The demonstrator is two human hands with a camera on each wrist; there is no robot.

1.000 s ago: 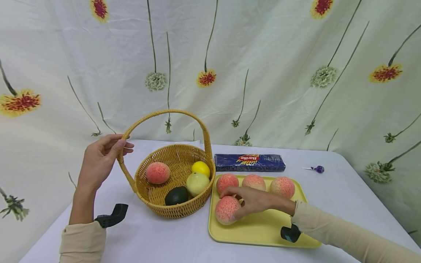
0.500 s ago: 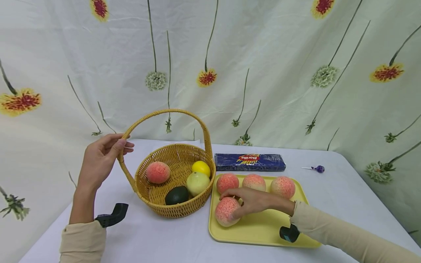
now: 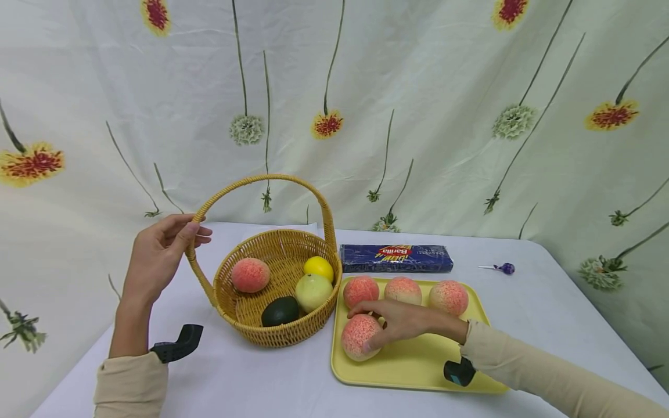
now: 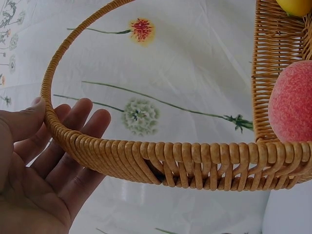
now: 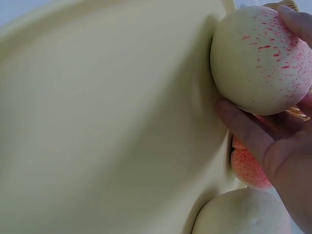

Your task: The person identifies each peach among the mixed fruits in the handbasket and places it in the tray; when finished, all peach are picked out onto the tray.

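Observation:
My left hand (image 3: pixel 157 255) grips the left side of the wicker basket's arched handle (image 3: pixel 261 179), with the thumb on the near side and the fingers behind it. Inside the basket (image 3: pixel 284 335) lie a pink peach (image 3: pixel 251 275), a yellow lemon (image 3: pixel 319 267), a pale green round fruit (image 3: pixel 313 292) and a dark avocado (image 3: pixel 280 311). My right hand (image 3: pixel 399 319) holds a red-speckled peach (image 3: pixel 359 338) between thumb and fingers at the left of the yellow tray (image 3: pixel 413 371). In the right wrist view this peach (image 5: pixel 253 63) sits at the tray surface; whether it touches is unclear.
Three other peaches, among them a middle peach (image 3: pixel 403 289) and a right peach (image 3: pixel 448 297), line the tray's back edge. Behind the tray lies a blue spaghetti box (image 3: pixel 397 259). A purple lollipop (image 3: pixel 506 268) lies farther right. A floral curtain (image 3: pixel 418 116) hangs behind the table.

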